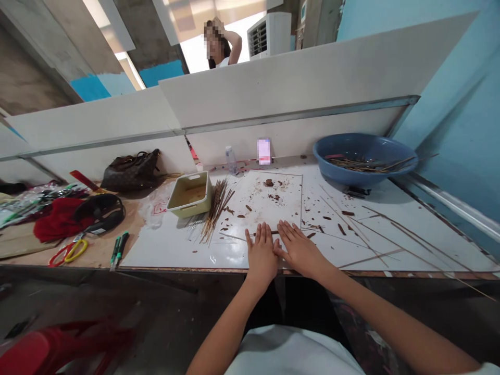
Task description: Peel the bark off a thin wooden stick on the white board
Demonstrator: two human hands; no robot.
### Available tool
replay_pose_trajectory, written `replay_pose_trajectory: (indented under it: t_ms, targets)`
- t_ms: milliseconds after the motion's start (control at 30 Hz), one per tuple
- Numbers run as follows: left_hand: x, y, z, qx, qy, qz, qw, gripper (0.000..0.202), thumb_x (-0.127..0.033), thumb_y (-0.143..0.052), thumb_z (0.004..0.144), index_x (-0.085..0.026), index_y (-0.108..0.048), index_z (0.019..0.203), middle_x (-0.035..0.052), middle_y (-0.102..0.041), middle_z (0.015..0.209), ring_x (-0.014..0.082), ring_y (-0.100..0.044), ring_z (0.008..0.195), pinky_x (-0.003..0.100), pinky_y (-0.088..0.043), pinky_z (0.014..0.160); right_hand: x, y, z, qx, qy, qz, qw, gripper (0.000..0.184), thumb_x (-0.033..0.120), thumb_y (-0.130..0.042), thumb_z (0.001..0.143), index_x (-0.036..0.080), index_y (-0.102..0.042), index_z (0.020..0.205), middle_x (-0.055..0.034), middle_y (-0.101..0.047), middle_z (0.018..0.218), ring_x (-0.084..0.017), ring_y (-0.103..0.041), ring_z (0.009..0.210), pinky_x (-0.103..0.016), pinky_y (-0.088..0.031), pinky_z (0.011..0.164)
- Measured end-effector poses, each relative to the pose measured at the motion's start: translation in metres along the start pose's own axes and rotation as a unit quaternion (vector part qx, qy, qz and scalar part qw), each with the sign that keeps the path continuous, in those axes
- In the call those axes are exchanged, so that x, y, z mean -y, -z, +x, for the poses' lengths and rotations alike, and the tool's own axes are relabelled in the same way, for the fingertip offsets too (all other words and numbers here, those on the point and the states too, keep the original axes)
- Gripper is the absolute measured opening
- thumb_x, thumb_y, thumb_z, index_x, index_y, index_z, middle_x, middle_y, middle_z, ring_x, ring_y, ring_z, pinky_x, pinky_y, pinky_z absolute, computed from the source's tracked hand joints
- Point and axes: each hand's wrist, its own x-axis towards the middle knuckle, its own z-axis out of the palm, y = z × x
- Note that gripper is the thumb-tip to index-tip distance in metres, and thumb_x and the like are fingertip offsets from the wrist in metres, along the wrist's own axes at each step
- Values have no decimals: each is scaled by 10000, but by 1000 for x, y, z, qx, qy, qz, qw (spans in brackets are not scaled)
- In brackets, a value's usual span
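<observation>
My left hand [261, 255] and my right hand [300, 249] lie side by side on the white tabletop near its front edge. Fingers on both are stretched out flat, palms down. Beneath the fingertips runs a thin stick with a dark brown coating [274, 232], mostly covered by my hands. Ahead of them, a small brown lump of paste [269, 183] and scattered crumbs rest on a white board [295, 200]. Short brown pieces [341, 229] are strewn to the right. Left of my hands, a bundle of thin sticks [217, 208] fans out.
A green basin [190, 209] holds brownish contents. At the right back stands a blue tub [328, 169] with brown sticks. Long sticks [390, 239] cross the right side. A bottle [231, 160], phone [264, 151], handbag [130, 172] and scissors [68, 252] are around. Another person [222, 47] is beyond the partition.
</observation>
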Motion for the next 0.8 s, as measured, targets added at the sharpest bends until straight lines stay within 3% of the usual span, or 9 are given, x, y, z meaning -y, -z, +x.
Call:
replay_pose_trajectory:
  t_ms: [167, 400, 600, 800]
  targets:
    - [3, -2, -19, -18, -5, -1, 1000, 592, -412, -311, 1164, -187, -403, 1704, 82, -362, 1775, 305, -240, 1700, 684, -166, 1380, 2, -1, -17, -14, 26, 1, 1000, 818, 608, -307, 1149, 1, -376, 1693, -237, -337, 1762, -322, -327, 1660, -529, -285, 1369]
    - [3, 0, 2, -7, 28, 8, 1000, 603, -401, -319, 1157, -175, -381, 1712, 94, -361, 1778, 333, -185, 1712, 720, -157, 1364, -4, -4, 1, -12, 1, -1, 1000, 848, 626, -275, 1146, -4, -326, 1711, -258, -339, 1756, -338, -316, 1662, -551, -279, 1367]
    - [4, -3, -23, -15, 26, 10, 999, 615, -418, -344, 1147, -210, -360, 1725, 73, -363, 1783, 342, -143, 1719, 728, -174, 1355, 2, -11, -26, -29, 28, -15, 999, 854, 635, -297, 1141, 13, -300, 1726, -250, -310, 1772, -335, -307, 1667, -542, -294, 1361]
    - [7, 3, 2, -9, 39, -12, 999, 600, -383, -337, 1145, -206, -380, 1716, 99, -391, 1766, 372, -188, 1707, 766, -163, 1338, -5, 1, 9, 10, -2, -6, 1000, 913, 672, -215, 1133, -38, -368, 1685, -287, -364, 1741, -349, -332, 1655, -538, -284, 1363]
